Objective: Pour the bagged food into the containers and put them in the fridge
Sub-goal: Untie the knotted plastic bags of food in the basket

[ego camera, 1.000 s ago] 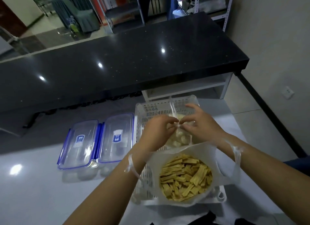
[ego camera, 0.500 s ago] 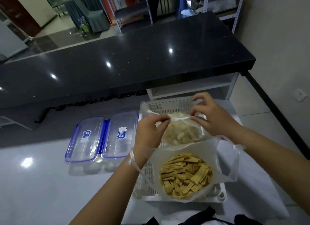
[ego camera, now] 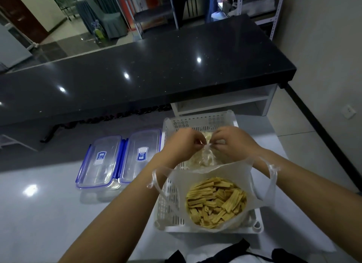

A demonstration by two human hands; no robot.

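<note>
Both hands (ego camera: 207, 143) pinch crinkly clear bag (ego camera: 205, 157)

Basket (ego camera: 203, 123): white moulded plastic, slotted and perforated walls, matt.
Open bag (ego camera: 223, 174): thin translucent milky plastic film, soft, crinkled at the handles.
Yellow strips (ego camera: 215, 202) inside it: ridged, dry-looking, matt surface.
Knotted bag (ego camera: 203, 155): clear thin film, wrinkled, faint sheen; pale contents blurred.
Two containers (ego camera: 119, 161): clear hard plastic, smooth and glossy, blue plastic rims and clasps, paper-like labels on the lids.
Worktop (ego camera: 39, 213): white, smooth, glossy, mirrors a lamp.
Counter (ego camera: 148, 74): black speckled stone look, polished, bright light spots.
</note>
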